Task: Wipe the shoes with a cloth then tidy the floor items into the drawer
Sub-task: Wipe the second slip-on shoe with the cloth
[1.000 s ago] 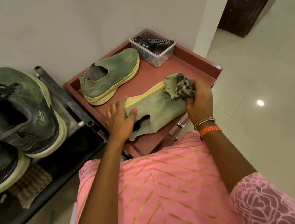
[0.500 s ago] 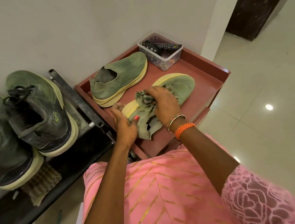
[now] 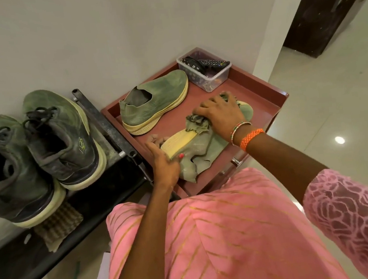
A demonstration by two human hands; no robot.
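Observation:
Two green slip-on shoes lie on a reddish tray-like top [image 3: 262, 89]. The far shoe [image 3: 157, 98] stands upright on its sole. The near shoe [image 3: 202, 146] is tipped on its side, its yellow sole facing left. My left hand [image 3: 165, 162] grips the near shoe at its heel end. My right hand [image 3: 219, 110] presses a crumpled grey-green cloth [image 3: 196, 123] against the toe half of that shoe. The shoe's toe is partly hidden under my hand.
A clear plastic box [image 3: 208, 79] with remotes stands at the tray's back corner. Two dark lace-up sneakers [image 3: 64, 141] [image 3: 5, 173] rest on a black rack at left, a checked rag [image 3: 57, 225] under them. Below the tray a drawer knob [image 3: 235, 162] shows. Tiled floor lies to the right.
My right hand slid the cloth from the shoe's middle toward its toe. The left hand kept its hold on the heel. The camera shifted slightly.

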